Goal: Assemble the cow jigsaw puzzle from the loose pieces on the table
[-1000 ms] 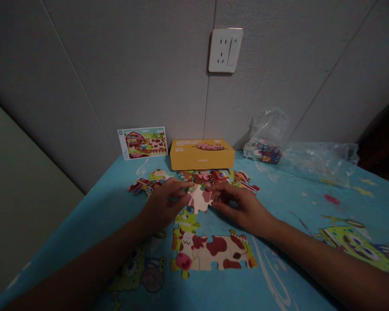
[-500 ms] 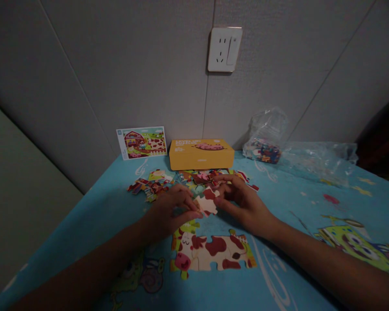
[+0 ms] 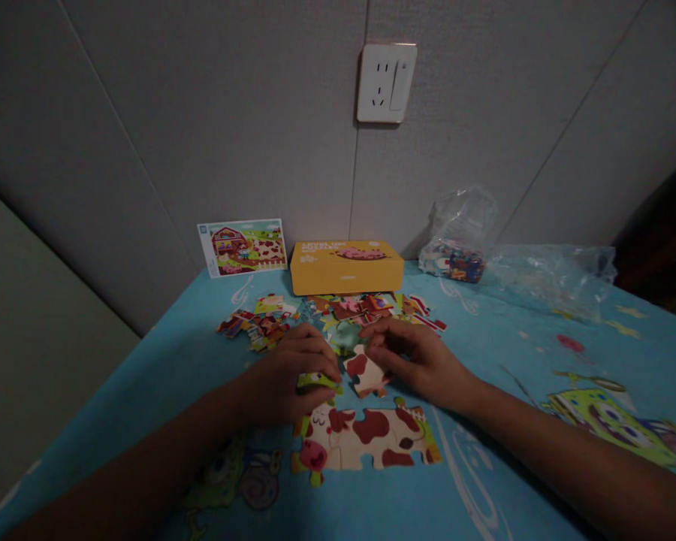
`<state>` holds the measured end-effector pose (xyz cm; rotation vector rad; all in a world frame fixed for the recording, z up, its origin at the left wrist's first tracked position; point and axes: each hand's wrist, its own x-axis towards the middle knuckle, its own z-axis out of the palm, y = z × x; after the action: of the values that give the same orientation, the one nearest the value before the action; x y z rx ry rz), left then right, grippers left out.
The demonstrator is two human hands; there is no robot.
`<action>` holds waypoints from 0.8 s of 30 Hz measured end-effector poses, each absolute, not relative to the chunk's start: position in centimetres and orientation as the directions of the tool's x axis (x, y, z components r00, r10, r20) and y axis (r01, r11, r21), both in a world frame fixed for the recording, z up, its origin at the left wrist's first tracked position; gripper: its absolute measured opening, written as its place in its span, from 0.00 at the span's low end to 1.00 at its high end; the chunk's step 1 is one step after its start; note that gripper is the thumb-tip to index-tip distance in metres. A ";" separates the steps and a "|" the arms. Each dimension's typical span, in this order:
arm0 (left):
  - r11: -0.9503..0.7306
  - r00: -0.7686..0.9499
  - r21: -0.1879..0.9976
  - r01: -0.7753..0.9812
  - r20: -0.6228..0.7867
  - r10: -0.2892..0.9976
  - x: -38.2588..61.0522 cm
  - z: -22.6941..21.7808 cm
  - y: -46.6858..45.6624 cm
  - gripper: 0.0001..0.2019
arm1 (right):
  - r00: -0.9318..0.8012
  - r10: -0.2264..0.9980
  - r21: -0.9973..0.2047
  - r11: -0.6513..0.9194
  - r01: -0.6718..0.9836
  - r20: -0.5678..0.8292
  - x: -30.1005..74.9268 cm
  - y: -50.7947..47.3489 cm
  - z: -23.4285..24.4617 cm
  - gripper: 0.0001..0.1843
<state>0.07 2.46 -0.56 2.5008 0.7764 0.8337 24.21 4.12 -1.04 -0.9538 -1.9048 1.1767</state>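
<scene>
My right hand (image 3: 414, 359) pinches a white puzzle piece with brown spots (image 3: 366, 373) just above the joined cow section (image 3: 366, 438) that lies flat on the blue cartoon tablecloth (image 3: 518, 391). My left hand (image 3: 286, 379) is curled over the green piece (image 3: 317, 382) at the top left of that section, fingertips pressed on it. The two hands almost meet over the spotted piece. Several loose puzzle pieces (image 3: 327, 315) lie scattered just beyond the hands.
A yellow puzzle box (image 3: 345, 267) stands by the wall, with a picture card (image 3: 243, 246) leaning to its left. A clear plastic bag holding pieces (image 3: 456, 240) and an empty crumpled bag (image 3: 552, 274) lie at the right. A wall socket (image 3: 385, 83) is above.
Both hands have drawn towards me with the spotted piece, from near the loose pile down to the top edge of the cow section. The left hand now rests on the green piece.
</scene>
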 end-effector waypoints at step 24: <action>-0.793 0.645 0.495 0.354 0.485 0.591 0.1 -0.8 2.6 0.07 | -0.612 0.779 -0.905 0.348 0.243 0.136 24.2 4.0 -0.7 0.10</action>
<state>0.08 2.55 -0.80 2.5102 0.7506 0.9229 24.17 3.95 -0.74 -0.8877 -2.0513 1.2384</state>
